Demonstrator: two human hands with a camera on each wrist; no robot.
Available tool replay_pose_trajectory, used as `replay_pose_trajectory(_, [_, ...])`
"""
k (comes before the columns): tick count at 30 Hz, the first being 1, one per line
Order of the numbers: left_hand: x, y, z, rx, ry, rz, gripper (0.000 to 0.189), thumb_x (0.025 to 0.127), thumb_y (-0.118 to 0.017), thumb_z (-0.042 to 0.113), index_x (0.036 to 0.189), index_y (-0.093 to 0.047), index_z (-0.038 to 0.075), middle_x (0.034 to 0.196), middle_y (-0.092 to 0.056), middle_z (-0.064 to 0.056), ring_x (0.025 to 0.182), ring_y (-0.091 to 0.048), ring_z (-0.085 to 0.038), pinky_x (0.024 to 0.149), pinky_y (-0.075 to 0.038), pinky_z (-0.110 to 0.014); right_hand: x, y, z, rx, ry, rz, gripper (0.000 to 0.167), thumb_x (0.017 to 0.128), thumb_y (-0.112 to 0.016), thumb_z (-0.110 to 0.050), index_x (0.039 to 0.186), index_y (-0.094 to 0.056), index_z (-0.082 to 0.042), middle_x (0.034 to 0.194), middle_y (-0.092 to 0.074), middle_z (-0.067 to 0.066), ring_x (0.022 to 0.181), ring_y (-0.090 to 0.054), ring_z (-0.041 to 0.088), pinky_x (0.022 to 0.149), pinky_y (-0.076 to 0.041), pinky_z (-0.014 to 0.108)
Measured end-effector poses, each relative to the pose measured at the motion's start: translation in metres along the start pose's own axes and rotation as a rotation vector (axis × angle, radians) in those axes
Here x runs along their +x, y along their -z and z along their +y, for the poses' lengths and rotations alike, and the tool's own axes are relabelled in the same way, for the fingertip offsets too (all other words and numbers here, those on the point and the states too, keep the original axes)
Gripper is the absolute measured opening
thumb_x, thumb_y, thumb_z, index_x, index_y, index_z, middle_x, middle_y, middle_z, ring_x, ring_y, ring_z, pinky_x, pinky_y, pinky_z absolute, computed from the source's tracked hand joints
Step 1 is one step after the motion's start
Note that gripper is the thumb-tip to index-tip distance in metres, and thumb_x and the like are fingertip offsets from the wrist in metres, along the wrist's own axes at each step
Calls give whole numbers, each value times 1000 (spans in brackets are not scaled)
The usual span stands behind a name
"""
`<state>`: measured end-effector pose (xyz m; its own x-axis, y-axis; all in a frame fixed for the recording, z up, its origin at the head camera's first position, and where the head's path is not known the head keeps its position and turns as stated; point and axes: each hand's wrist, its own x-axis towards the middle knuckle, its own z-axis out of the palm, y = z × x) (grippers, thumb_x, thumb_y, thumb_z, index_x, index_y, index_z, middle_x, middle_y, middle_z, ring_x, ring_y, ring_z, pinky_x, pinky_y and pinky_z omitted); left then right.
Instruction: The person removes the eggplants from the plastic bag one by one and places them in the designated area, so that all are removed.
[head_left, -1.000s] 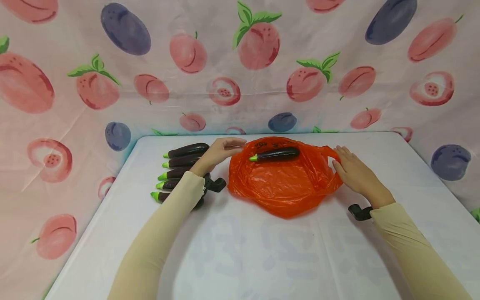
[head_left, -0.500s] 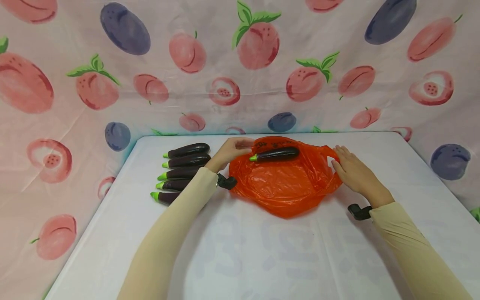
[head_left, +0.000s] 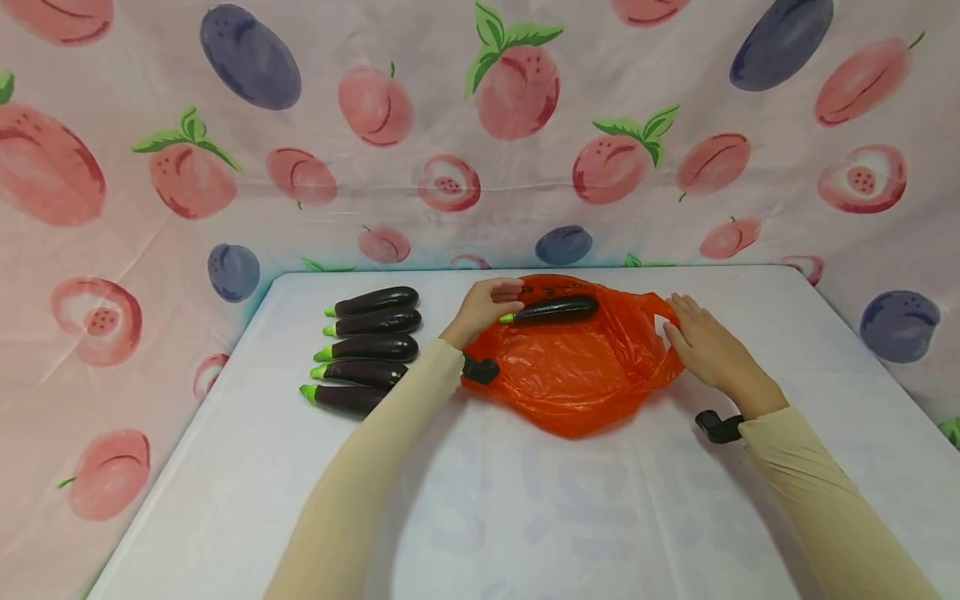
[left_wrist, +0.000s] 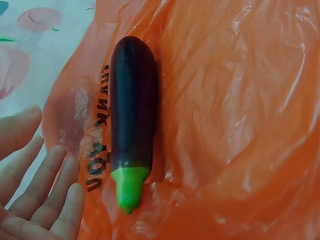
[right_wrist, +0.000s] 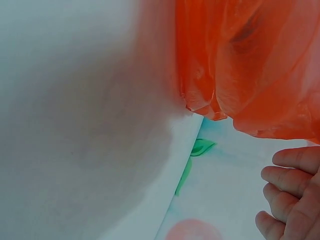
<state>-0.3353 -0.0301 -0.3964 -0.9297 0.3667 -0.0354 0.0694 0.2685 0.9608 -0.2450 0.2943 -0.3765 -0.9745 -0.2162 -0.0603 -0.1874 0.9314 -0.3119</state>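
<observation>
A red plastic bag (head_left: pixel 558 379) lies spread on the white table, with one dark eggplant (head_left: pixel 558 308) on its far part. My left hand (head_left: pixel 483 310) hovers over the bag's left side, fingers apart and holding nothing, near the eggplant's green stem end. In the left wrist view the eggplant (left_wrist: pixel 132 105) lies beside the loosely bent fingers (left_wrist: pixel 47 200). At the bag's right handle, my right hand (head_left: pixel 708 346) has its fingers extended against the plastic. The right wrist view shows relaxed fingers (right_wrist: pixel 290 180) just by the bag's edge (right_wrist: pixel 270 100).
Several more eggplants (head_left: pixel 367 347) lie in a stacked row on the left of the table (head_left: pixel 525 517), green ends pointing left. A fruit-print cloth (head_left: pixel 450 100) hangs behind the table and along its sides.
My left hand has moved right, away from the row of eggplants and over the bag toward the single eggplant. My right hand stays at the bag's handle.
</observation>
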Motion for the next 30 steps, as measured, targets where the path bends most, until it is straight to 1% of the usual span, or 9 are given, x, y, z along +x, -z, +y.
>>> replay_pose_trajectory(6, [0,-4,-5,0,10,25,44,89,-63,9,132,-53,5,134,-55,-13,124,-52,-25,99,-48,-36,0,0,0,0,-2,-3,61,102,-28,-30,146,-13,11,151,-14,32,142,-9,45,115,-10,58])
replay_pose_trajectory(10, [2,-7,-9,47,17,29,45,88,-64,8,132,-54,7,135,-55,-11,125,-51,-23,99,-48,-36,0,0,-1,2,-4,-5,61,102,-28,-30,146,-13,11,151,-13,32,142,-9,45,115,-9,58])
replay_pose_trajectory(13, [3,-9,-11,88,34,33,45,87,-65,10,131,-55,9,135,-55,-8,125,-51,-22,100,-47,-35,0,-1,-1,5,-6,-10,62,102,-28,-30,146,-12,11,151,-13,32,142,-8,45,115,-9,58])
replay_pose_trajectory(18, [3,-11,-14,118,53,48,45,87,-66,10,131,-55,10,135,-56,-7,126,-50,-21,103,-45,-36,0,-2,-1,6,-13,-15,62,103,-27,-31,146,-11,10,152,-12,32,142,-7,45,115,-9,58])
replay_pose_trajectory(24, [2,-12,-15,130,61,52,44,87,-66,9,130,-56,10,134,-56,-7,126,-51,-21,102,-45,-35,0,-3,-1,6,-18,-18,62,102,-27,-31,146,-11,10,152,-11,32,142,-7,45,115,-9,58])
replay_pose_trajectory(30, [5,-14,-18,149,56,41,44,86,-66,8,129,-57,10,132,-58,-8,125,-52,-22,101,-46,-35,0,-4,1,17,-1,-10,61,103,-26,-30,146,-12,11,152,-12,32,142,-8,45,115,-9,58])
